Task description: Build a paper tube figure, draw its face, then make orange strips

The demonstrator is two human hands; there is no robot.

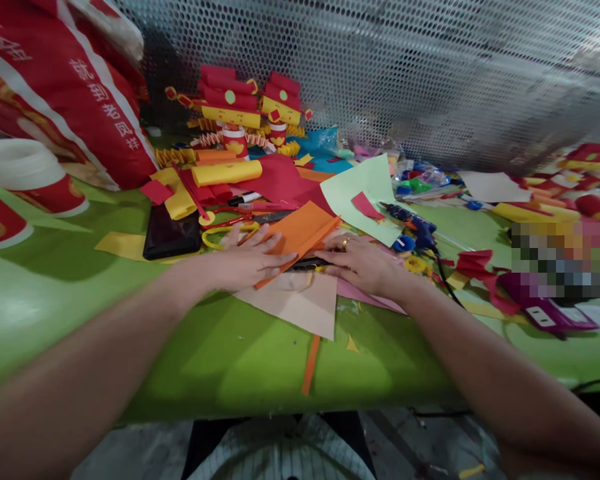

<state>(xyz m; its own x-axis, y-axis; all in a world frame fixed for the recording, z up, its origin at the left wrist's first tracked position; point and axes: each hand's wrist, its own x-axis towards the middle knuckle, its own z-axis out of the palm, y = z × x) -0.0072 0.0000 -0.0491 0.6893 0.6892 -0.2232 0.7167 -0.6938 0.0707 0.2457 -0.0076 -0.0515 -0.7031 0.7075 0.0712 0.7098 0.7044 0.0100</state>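
My left hand rests with its fingers spread on the lower left part of a folded orange sheet of paper. Opposite it, my right hand wears a ring and reaches leftward, fingers apart, by the sheet's right end. A dark, narrow object shows between the hands, mostly covered. Beneath them lies a pale pink paper sheet. A yellow loop handle is partly hidden behind my left hand. Light green paper lies just beyond my right hand.
A black phone lies left, near paper cups and a red bag. Red-and-yellow paper figures stand behind. At right are a blue glue gun, its cord, and a purple power strip. An orange strip lies near the front edge.
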